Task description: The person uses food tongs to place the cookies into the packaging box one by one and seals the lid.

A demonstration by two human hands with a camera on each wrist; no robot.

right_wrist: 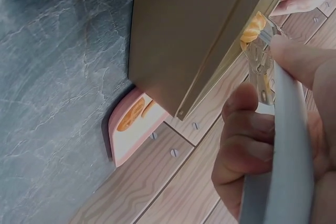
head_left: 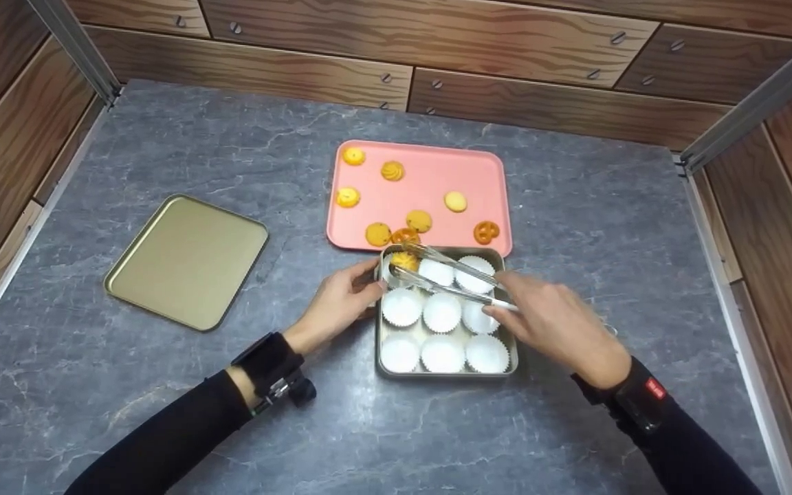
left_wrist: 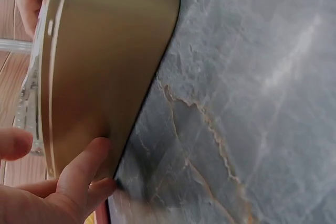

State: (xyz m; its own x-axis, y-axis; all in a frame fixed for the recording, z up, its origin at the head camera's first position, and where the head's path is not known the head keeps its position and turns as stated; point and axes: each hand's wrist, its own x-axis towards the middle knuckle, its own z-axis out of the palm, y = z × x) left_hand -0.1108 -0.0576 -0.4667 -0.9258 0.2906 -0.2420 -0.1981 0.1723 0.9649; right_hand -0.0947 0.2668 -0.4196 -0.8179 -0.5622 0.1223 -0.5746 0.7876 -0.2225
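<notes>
My right hand (head_left: 554, 320) grips a pair of metal tongs (head_left: 447, 267) with white handles, slanting across a rectangular tin (head_left: 379, 337). At the tongs' tips is a ridged golden cookie (head_left: 405, 261), in the far-left paper cup of the tin. White fluted paper cups (head_left: 443, 313) stand in rows inside. My left hand (head_left: 337, 302) is at the tin's left side, its fingers (left_wrist: 81, 169) touching the gold outer wall and the thumb near the rim. In the right wrist view, the cookie (right_wrist: 254, 28) shows at the tin's edge beside the tongs (right_wrist: 286, 145).
Directly behind the tin, a pink tray (head_left: 430, 182) carries several cookies, among them a pretzel (head_left: 486, 232), a swirl cookie (head_left: 392, 170) and a plain round one (head_left: 456, 201). A gold lid (head_left: 190, 261) lies to the left on the grey marbled table. Wood-patterned walls (head_left: 410, 41) enclose the table.
</notes>
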